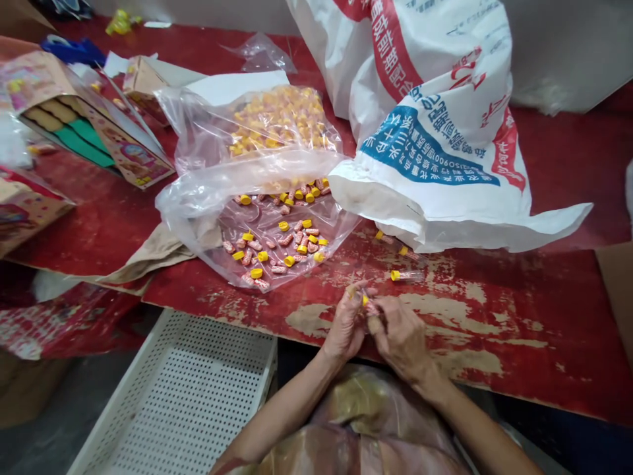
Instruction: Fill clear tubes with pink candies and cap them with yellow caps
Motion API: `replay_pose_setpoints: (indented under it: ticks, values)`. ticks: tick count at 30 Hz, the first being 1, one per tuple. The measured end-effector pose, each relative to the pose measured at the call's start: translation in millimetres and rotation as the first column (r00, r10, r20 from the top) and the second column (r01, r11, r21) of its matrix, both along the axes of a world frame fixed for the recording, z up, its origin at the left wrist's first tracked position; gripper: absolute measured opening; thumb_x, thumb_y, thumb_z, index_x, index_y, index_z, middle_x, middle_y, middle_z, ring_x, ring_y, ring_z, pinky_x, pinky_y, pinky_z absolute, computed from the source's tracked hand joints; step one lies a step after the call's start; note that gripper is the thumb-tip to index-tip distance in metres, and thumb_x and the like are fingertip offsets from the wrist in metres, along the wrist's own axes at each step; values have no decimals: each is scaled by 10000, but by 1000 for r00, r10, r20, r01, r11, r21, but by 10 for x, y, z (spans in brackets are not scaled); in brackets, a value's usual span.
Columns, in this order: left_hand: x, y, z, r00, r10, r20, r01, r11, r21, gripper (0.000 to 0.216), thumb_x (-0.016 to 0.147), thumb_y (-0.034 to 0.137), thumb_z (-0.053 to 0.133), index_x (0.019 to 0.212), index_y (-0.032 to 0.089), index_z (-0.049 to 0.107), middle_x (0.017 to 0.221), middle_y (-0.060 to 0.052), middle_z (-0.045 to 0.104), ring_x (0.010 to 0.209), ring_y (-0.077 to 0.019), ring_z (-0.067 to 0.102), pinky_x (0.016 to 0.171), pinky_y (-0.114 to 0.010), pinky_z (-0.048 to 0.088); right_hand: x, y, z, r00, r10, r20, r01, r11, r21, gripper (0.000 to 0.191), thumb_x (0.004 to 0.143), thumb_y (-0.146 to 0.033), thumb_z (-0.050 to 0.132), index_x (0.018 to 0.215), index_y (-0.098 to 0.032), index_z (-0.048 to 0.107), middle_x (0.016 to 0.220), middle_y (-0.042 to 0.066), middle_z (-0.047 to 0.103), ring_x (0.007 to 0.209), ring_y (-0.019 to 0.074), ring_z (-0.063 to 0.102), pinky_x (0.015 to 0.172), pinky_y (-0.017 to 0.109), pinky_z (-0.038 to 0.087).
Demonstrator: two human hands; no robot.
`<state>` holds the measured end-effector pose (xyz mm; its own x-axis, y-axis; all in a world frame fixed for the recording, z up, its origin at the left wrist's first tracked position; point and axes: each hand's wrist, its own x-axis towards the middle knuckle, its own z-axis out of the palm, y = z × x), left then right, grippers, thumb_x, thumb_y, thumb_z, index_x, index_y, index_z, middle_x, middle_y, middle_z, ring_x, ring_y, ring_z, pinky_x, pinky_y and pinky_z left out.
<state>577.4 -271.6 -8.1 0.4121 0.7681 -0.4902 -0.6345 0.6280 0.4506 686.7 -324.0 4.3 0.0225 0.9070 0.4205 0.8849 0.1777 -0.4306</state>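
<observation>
My left hand (345, 324) and my right hand (401, 338) meet at the table's front edge, fingers closed together in a pinch. Between them a small yellow-capped tube (365, 300) shows; fingers cover most of its body. Just beyond my right hand, a clear tube with a yellow cap (406, 276) lies on its side. Farther back to the left, an opened plastic bag (190, 204) holds many small tubes with yellow caps and red-and-white contents (289, 241).
A large white woven sack (440, 204) stands at the back right, its mouth spread over a few capped tubes. Behind the opened bag sits another full bag (281, 122). Printed cardboard boxes (143, 158) occupy the left. A perforated white crate (173, 396) is below the worn red table (544, 303).
</observation>
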Motion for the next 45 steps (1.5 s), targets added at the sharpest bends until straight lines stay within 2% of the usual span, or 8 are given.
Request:
replay_pose_setpoints:
  ticks: [4, 11, 15, 21, 30, 35, 40, 45]
  values:
    - [-44, 12, -27, 1000, -3, 8, 3, 998, -62, 402, 662, 322, 787, 978, 166, 592, 864, -32, 668, 695, -132, 642, 652, -237, 516, 43, 126, 76, 991, 131, 20, -132, 989, 60, 221, 930, -254, 434, 1086, -138, 539, 1054, 116, 589, 979, 216, 507, 830, 367, 399]
    - [-99, 35, -22, 997, -56, 51, 59, 997, -59, 359, 713, 335, 732, 982, 173, 560, 904, -53, 664, 754, -210, 675, 732, -419, 564, 890, 401, -123, 823, 0, 569, 173, 953, -250, 247, 894, -276, 478, 1079, -156, 589, 1207, 143, 524, 970, 281, 471, 780, 392, 324]
    - [-112, 40, -44, 995, -73, 64, 77, 995, -63, 361, 730, 348, 716, 1002, 167, 561, 902, -60, 661, 751, -211, 671, 692, -399, 570, 926, 378, -31, 885, 172, 432, 50, 888, -457, 241, 946, -298, 392, 998, -145, 571, 1044, 114, 596, 869, 202, 549, 735, 310, 344]
    - [-117, 67, -54, 991, -92, 95, 97, 994, -45, 367, 723, 350, 720, 1001, 166, 566, 907, -65, 660, 748, -207, 664, 658, -371, 568, 782, 441, 406, 762, 381, 524, 230, 598, -768, 284, 950, -303, 361, 966, -155, 603, 805, 119, 673, 720, 237, 652, 530, 279, 266]
    - [-90, 127, -27, 992, -74, 98, 84, 991, -103, 357, 719, 329, 724, 996, 166, 569, 864, -68, 662, 807, -216, 666, 756, -399, 551, 710, 598, 238, 753, 438, 492, 189, 572, -798, 223, 889, -162, 402, 901, -110, 619, 783, 168, 675, 749, 308, 668, 563, 311, 381]
    - [-36, 101, -9, 992, -59, 112, 67, 995, -69, 432, 688, 286, 760, 1066, 210, 564, 997, -49, 651, 744, -183, 671, 707, -381, 561, 829, 480, 198, 780, 378, 498, 182, 625, -759, 251, 926, -273, 409, 852, -154, 617, 744, 117, 673, 723, 278, 665, 553, 292, 368]
    - [-41, -8, -46, 983, -62, 172, 69, 997, -37, 336, 666, 276, 777, 946, 171, 622, 974, -52, 657, 716, -170, 661, 638, -310, 545, 531, 253, 29, 985, 69, 158, -21, 958, -285, 284, 974, -313, 337, 1026, -175, 580, 899, 59, 666, 720, 165, 635, 593, 263, 418]
    - [-118, -33, -69, 991, 12, 136, -6, 999, -46, 316, 604, 286, 829, 799, 123, 642, 583, 18, 583, 442, -38, 480, 473, -146, 399, -78, 129, 56, 985, 160, 62, -160, 987, 0, 281, 950, -273, 437, 1186, -168, 546, 979, 75, 615, 821, 175, 580, 719, 291, 435]
